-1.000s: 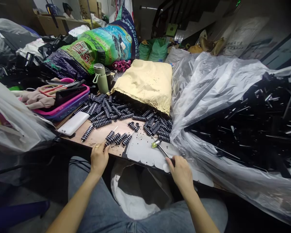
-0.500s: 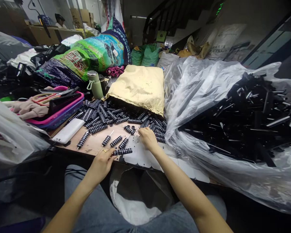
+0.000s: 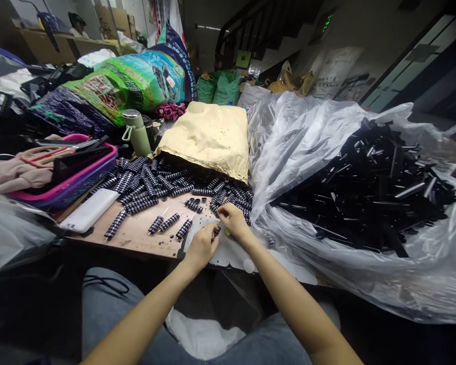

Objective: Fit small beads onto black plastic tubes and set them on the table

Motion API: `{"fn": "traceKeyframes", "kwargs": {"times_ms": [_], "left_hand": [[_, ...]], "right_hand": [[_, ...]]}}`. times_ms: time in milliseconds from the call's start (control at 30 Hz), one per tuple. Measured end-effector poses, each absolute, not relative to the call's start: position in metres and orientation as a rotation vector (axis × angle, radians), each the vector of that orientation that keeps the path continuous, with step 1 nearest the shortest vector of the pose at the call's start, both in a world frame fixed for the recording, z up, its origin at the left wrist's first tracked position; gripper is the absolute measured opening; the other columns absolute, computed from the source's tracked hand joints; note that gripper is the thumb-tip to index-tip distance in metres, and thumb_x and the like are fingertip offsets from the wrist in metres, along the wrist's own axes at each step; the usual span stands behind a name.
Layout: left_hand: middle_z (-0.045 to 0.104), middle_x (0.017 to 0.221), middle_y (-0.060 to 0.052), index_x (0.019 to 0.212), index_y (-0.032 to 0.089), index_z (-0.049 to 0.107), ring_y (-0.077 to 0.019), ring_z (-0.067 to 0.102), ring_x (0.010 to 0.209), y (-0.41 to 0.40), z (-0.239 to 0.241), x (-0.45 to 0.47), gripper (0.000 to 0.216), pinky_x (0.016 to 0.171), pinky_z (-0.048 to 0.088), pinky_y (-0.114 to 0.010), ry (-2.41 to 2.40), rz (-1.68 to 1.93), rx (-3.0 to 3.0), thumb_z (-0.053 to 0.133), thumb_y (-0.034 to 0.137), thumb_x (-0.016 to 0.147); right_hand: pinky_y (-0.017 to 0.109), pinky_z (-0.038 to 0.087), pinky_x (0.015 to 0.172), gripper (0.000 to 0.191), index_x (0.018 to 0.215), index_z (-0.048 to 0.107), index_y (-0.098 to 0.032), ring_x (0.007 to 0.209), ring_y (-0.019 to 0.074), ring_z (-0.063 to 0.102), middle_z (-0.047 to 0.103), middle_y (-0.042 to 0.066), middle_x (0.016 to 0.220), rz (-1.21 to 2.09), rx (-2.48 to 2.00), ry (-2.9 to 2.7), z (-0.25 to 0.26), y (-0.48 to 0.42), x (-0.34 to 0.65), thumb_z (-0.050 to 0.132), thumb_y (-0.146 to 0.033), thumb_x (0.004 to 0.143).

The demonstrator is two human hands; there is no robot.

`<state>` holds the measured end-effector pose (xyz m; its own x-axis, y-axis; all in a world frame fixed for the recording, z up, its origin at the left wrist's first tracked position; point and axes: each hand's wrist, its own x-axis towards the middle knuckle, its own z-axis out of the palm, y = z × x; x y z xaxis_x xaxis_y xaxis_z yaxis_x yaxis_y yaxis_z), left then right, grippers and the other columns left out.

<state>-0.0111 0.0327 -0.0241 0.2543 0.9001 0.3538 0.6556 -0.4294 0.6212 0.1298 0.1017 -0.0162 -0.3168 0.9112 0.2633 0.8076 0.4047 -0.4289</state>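
Note:
My left hand point(image 3: 202, 247) is closed at the table's front edge. A dark end of a black-and-white banded rod point(image 3: 216, 231) shows between its fingertips; most of it is hidden. Just to the right, my right hand point(image 3: 233, 222) is pinched beside the rod pile, and whatever its fingertips hold cannot be made out. A small yellowish thing point(image 3: 227, 232) shows under that hand. Left of my hands lie loose banded rods point(image 3: 169, 222), some with a thin pale pin sticking out. Behind them spreads a heap of similar rods point(image 3: 140, 185).
A cream sack point(image 3: 207, 132) lies behind the heap. To the right, a clear plastic bag point(image 3: 277, 152) holds black strips point(image 3: 380, 177). On the left are a white phone-like slab point(image 3: 89, 210), a pink-rimmed basket point(image 3: 112, 152) and a green flask point(image 3: 136, 133). A person point(image 3: 77, 25) is far back.
My left hand has moved right, close to my right hand, bringing the banded rod with it. My right hand stays near the heap, still pinched. The whole view has shifted slightly.

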Motion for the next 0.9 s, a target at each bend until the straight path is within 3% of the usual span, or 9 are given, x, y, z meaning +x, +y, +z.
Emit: {"fn": "traceKeyframes", "kwargs": {"times_ms": [200,367,433,567,667,767,900], "left_hand": [[0.053,0.094,-0.013,0.122,0.013,0.042,-0.0259,0.053,0.086,0.034,-0.036,0.012,0.044,0.070,0.045,-0.037,1.807,0.722,2.297,0.049,0.024,0.080],[0.055,0.095,-0.016,0.115,0.011,0.048,-0.0269,0.054,0.086,0.042,-0.022,0.015,0.037,0.068,0.045,-0.037,1.804,0.439,2.299,0.037,0.007,0.080],[0.054,0.098,-0.016,0.114,0.011,0.047,-0.0250,0.055,0.085,0.041,-0.023,0.008,0.037,0.069,0.045,-0.037,1.739,0.519,2.271,0.033,0.006,0.081],[0.054,0.102,-0.014,0.109,0.013,0.044,-0.0230,0.054,0.093,0.040,-0.034,-0.014,0.026,0.078,0.045,-0.037,1.633,0.865,2.035,0.039,0.018,0.084],[0.057,0.100,-0.012,0.101,0.014,0.047,-0.0219,0.054,0.095,0.051,-0.041,-0.028,0.020,0.082,0.044,-0.037,1.565,0.933,1.918,0.041,0.019,0.082],[0.058,0.100,-0.013,0.099,0.013,0.049,-0.0229,0.055,0.095,0.068,-0.040,-0.043,0.020,0.083,0.043,-0.039,1.636,0.954,1.823,0.041,0.018,0.081],[0.060,0.099,-0.011,0.096,0.015,0.053,-0.0223,0.056,0.093,0.074,-0.027,-0.057,0.020,0.081,0.044,-0.038,1.670,1.063,1.734,0.042,0.024,0.082]], "right_hand": [[0.025,0.040,0.078,0.019,0.089,0.059,-0.016,0.086,0.0138,0.054,0.062,0.005,0.091,0.336,-1.538,-2.116,-0.025,0.089,0.152,0.040,-0.015,0.084],[0.029,0.035,0.084,0.020,0.092,0.060,-0.017,0.095,0.0170,0.049,0.063,0.006,0.097,0.383,-1.525,-2.206,-0.020,0.128,0.128,0.042,-0.018,0.084],[0.032,0.032,0.086,0.017,0.086,0.061,-0.017,0.098,0.0199,0.046,0.063,0.008,0.096,0.419,-1.522,-2.242,-0.018,0.147,0.113,0.045,-0.019,0.082],[0.037,0.027,0.088,0.014,0.066,0.060,-0.014,0.098,0.0233,0.045,0.065,0.013,0.085,0.556,-1.521,-2.205,-0.017,0.167,0.089,0.050,-0.013,0.076],[0.038,0.026,0.089,0.010,0.067,0.060,-0.015,0.100,0.0232,0.045,0.065,0.012,0.087,0.681,-1.514,-2.072,-0.018,0.163,0.084,0.052,-0.012,0.072],[0.036,0.031,0.087,0.009,0.077,0.060,-0.017,0.096,0.0208,0.048,0.063,0.008,0.092,0.827,-1.498,-1.879,-0.015,0.145,0.091,0.056,-0.018,0.069],[0.029,0.044,0.068,0.019,0.080,0.058,-0.017,0.071,0.0142,0.057,0.062,0.004,0.075,1.131,-1.453,-1.549,-0.012,0.114,0.109,0.056,-0.032,0.070]]}}
